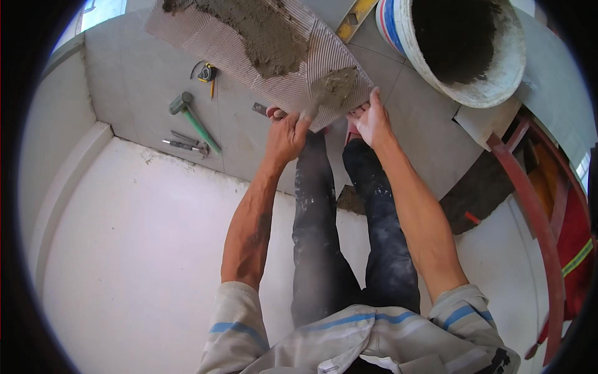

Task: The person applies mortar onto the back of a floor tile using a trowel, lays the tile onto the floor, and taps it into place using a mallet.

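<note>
A large tile (293, 93) is tilted up before me, its finely ribbed underside showing. A thick patch of wet grey mortar (268, 40) lies across its far part. My left hand (288, 134) is closed at the near edge, around what looks like a trowel with a red handle end (271, 112). The trowel's mortar-coated blade (335, 87) seems to rest over the near corner of the tile; mortar blurs its outline. My right hand (372, 121) grips the tile's near right edge, thumb up along the side, its fingertips partly hidden.
A hammer (198, 128), pliers-like tools (185, 144), a tape measure (205, 73) and a pencil (212, 90) lie on grey tiles at left. A yellow level (356, 19) and a mortar bucket (411, 56) stand far right. Red metal frame (529, 187) at right.
</note>
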`<action>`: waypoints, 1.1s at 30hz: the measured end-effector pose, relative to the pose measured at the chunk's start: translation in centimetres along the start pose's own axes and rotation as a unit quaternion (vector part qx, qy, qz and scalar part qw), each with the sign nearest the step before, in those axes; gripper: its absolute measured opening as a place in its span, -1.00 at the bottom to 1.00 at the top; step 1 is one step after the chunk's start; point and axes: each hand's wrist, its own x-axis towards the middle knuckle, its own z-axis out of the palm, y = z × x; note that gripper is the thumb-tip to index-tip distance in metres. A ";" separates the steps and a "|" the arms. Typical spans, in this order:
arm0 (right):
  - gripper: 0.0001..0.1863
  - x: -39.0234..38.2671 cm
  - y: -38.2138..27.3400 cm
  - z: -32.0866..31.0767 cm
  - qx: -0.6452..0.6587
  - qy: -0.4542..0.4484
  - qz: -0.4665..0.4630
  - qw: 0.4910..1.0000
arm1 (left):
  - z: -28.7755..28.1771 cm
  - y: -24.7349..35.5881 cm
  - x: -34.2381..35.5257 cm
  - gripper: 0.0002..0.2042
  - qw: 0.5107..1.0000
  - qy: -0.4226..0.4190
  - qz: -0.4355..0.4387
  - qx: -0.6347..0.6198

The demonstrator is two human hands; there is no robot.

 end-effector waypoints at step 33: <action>-0.11 -36.4 -2.7 -0.2 -0.857 0.048 0.076 0.508 | -7.9 11.3 -13.0 -0.75 0.913 0.050 -0.289 -0.284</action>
